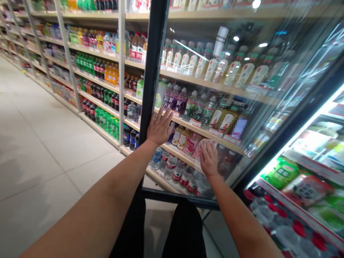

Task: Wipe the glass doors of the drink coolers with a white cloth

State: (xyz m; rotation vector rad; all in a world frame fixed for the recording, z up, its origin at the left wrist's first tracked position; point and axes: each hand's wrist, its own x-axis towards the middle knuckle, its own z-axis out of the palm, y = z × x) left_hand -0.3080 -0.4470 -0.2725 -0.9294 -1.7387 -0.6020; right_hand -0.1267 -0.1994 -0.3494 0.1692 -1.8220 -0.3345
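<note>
A glass door with a black frame stands open in front of me. My left hand lies against the door near its left upright, fingers spread and holding nothing. Lower and to the right, my right hand presses on the glass with bent fingers. Under its fingertips shows the edge of what looks like a pale cloth, mostly covered by the hand. Through the pane appear rows of drink bottles on shelves.
Beyond the door, long shelves of bottles run back along the left over a tiled floor. At right is the lit cooler, with green packages on a shelf and red-capped bottles below. My knees are close under the door.
</note>
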